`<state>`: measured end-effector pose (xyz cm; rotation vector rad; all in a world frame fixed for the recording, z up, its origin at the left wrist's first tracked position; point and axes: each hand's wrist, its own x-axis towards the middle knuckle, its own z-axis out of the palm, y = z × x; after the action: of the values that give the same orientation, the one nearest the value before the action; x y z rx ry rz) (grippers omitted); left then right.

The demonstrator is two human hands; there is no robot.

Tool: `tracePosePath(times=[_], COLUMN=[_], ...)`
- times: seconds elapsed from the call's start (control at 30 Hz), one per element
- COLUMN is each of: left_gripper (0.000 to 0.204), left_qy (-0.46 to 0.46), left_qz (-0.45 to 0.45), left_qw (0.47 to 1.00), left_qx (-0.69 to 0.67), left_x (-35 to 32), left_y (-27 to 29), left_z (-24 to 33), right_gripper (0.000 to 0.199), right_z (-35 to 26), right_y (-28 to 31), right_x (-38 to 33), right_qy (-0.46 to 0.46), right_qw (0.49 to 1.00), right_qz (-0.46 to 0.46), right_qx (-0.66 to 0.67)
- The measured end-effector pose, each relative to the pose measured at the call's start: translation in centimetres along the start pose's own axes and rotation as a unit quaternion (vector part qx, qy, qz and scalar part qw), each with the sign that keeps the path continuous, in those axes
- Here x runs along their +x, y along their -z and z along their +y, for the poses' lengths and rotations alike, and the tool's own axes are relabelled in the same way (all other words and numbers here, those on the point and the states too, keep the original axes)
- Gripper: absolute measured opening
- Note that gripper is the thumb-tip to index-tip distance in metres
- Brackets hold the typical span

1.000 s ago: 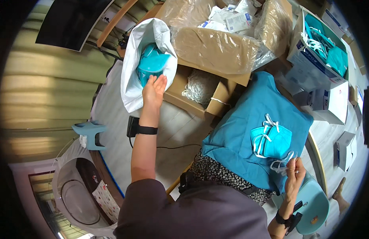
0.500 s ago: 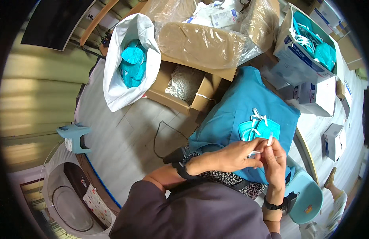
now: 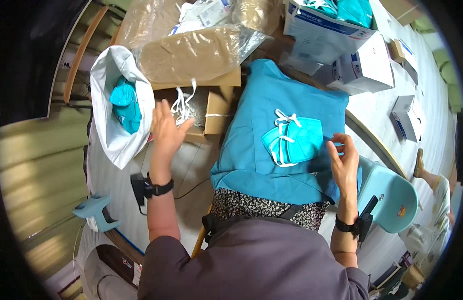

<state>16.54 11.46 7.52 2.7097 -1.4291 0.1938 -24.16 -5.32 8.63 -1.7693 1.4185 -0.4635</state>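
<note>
- Left hand point(image 3: 166, 129) was spread wide with its thumb out, and I saw nothing pinched in it.
- Right hand point(image 3: 344, 161) was half curled, thumb and fingers apart, just beside the blue-green masks point(image 3: 305, 140); I saw nothing in it.
- White straps point(image 3: 183, 107) showed just past the left thumb, near the brown box point(image 3: 215, 104); I could not tell if they touched the hand.
- Blue-green masks lay in a small pile on the blue cloth point(image 3: 241, 150), in the middle, with white ties on them.
- White bag point(image 3: 102, 87) was open on the left, with more masks point(image 3: 130, 112) inside.
- Big white box point(image 3: 311, 29) at the far right had masks in it too.
- From far off, I guessed part was done, because the bag had masks in it.
- Some looked left: the pile on the cloth, and maybe the far box. I could not count them all.
</note>
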Motion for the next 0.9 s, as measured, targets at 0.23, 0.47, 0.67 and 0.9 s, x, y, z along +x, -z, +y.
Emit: tracePosePath(times=[0.23, 0.47, 0.67, 0.9], left_gripper=[0.04, 0.06, 0.06, 0.053], left_qy=[-0.041, -0.071, -0.081, -0.236], left_qz=[-0.168, -0.255, -0.214, -0.078], left_qw=[0.835, 0.787, 0.765, 0.807], left_qx=[-0.523, -0.558, -0.602, -0.536], left_x=[-1.5, -4.4, -4.7, -1.5], left_y=[0.7, 0.4, 4.1, 4.6], left_z=[13.1, 20.1, 20.2, 20.8], right_gripper=[0.066, 0.046, 0.011, 0.014], right_z=[-0.3, -0.3, -1.4, -5.1], right_y=[-3.1, -3.8, -1.9, 2.2], right_x=[1.0, 0.2, -0.8, -1.3], right_qy=[-0.029, -0.013, 0.056, 0.115], right_qw=[0.994, 0.978, 0.965, 0.962], right_qz=[0.036, 0.014, 0.031, 0.075], right_qx=[-0.099, 0.207, 0.254, 0.237])
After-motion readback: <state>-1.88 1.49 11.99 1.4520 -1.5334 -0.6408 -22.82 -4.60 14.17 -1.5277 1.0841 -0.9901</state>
